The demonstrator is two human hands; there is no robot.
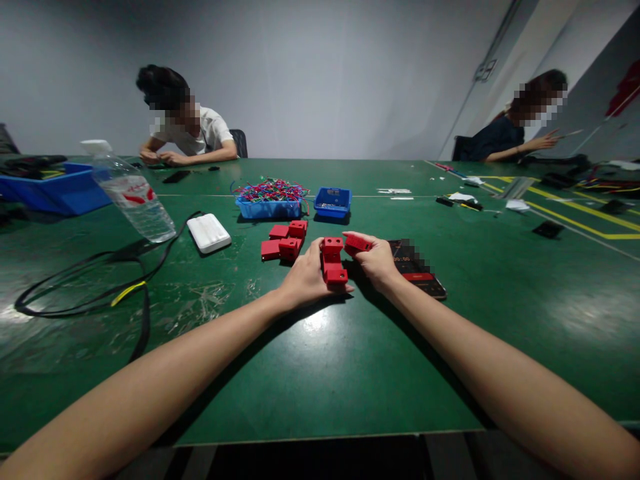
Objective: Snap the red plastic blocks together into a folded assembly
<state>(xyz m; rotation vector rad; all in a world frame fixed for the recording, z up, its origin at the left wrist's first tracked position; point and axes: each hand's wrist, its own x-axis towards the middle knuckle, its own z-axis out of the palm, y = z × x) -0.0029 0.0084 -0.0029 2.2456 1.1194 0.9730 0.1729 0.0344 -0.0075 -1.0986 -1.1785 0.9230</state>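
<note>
My left hand (306,272) is closed around a red block with holes (333,261), held over the green table (320,373). A second red block (356,244) is gripped between the thumb and fingers of my right hand (376,261), just right of the first and slightly apart from it. Beyond my left hand lie several more red blocks (280,241) in a loose group. A phone (417,270) with a lit screen lies beside my right hand, partly hidden by it.
A blue bin (270,211) heaped with coloured wires and a small blue tray (333,212) with small parts stand farther back. Leftward are a white power bank (209,233), a black cable (145,313), a tilted water bottle (133,193) and a large blue bin (60,193). Two people sit opposite.
</note>
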